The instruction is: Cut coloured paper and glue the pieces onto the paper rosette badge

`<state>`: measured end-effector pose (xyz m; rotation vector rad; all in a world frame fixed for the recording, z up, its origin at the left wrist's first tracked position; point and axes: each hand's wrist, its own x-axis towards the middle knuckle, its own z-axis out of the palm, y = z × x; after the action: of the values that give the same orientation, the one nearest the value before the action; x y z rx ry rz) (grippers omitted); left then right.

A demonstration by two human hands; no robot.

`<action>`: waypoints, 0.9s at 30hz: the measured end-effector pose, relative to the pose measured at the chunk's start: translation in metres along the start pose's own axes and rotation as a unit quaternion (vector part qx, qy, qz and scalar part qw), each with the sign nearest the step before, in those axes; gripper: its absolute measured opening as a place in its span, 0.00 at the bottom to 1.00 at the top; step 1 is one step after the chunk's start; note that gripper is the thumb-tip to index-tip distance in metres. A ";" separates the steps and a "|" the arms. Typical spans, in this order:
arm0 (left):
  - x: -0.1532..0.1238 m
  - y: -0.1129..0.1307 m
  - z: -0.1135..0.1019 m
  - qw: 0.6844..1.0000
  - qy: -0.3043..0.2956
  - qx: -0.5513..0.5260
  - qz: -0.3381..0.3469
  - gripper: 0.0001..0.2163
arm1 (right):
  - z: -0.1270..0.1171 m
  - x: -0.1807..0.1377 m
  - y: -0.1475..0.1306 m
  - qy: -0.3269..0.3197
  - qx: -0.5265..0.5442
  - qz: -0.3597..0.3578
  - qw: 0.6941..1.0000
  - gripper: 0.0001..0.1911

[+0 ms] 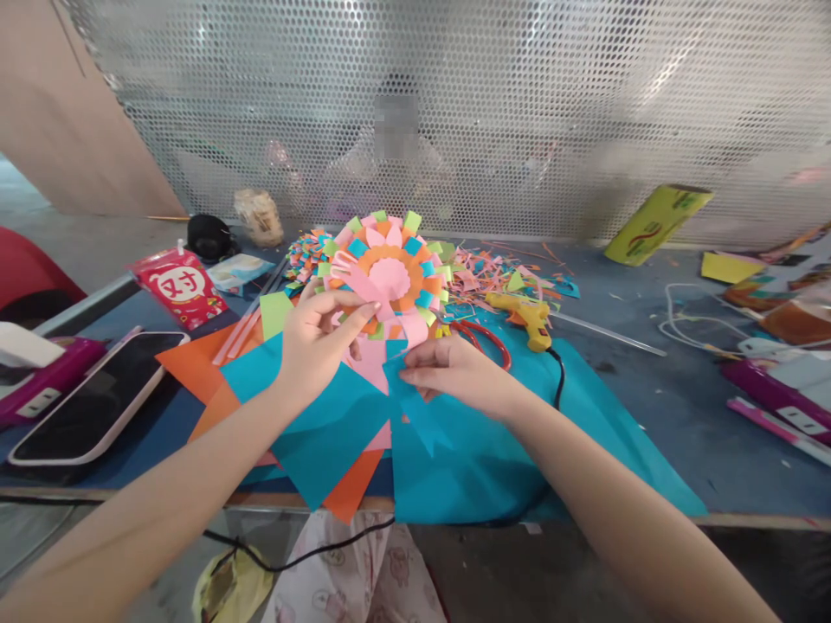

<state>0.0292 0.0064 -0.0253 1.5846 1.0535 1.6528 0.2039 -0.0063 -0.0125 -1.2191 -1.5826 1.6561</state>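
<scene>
The paper flower (395,279) is in front of the person, face toward the camera, above the near part of the table and between the two hands. The left hand (318,337) is the nearer one: it holds the flower at its lower left edge, with the thumb across the front and the fingers mostly hidden behind. The right hand (451,368) is just below the flower's lower right rim, so from that hand the flower lies up and to the left.

The right hand's thumb and fingers are drawn narrow on a blue strip (416,408) with a notched lower end. The strip's long axis slants from upper left to lower right, its upper end near the flower's bottom edge; whether the two touch, I cannot tell. A pink strip (371,287) slants the same way across the flower's face, and a curled pink piece (415,329) hangs just above the right hand's fingertips.

Beneath the right hand spreads a large blue sheet (584,441). The yellow glue gun (533,322) lies beyond and to the right of that hand, apart from it.
</scene>
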 end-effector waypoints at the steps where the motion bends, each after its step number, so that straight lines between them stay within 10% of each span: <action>1: 0.000 0.000 0.000 1.000 0.001 0.006 0.002 0.06 | 0.000 -0.002 -0.001 -0.029 0.008 0.000 1.000 0.07; 6: -0.001 0.001 0.001 0.999 -0.004 0.037 0.019 0.05 | 0.003 -0.011 -0.004 -0.154 0.038 -0.057 0.986 0.09; 14: -0.004 0.003 0.002 0.991 0.001 0.113 0.074 0.04 | 0.005 0.001 0.004 0.001 0.121 -0.039 0.992 0.13; 27: -0.008 0.002 0.003 0.989 -0.018 0.117 0.092 0.03 | 0.006 0.005 0.002 0.059 0.178 -0.019 0.982 0.11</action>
<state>0.0330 -0.0016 -0.0277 1.9066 1.1473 1.6609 0.1972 -0.0053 -0.0163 -1.0703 -1.1677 1.7180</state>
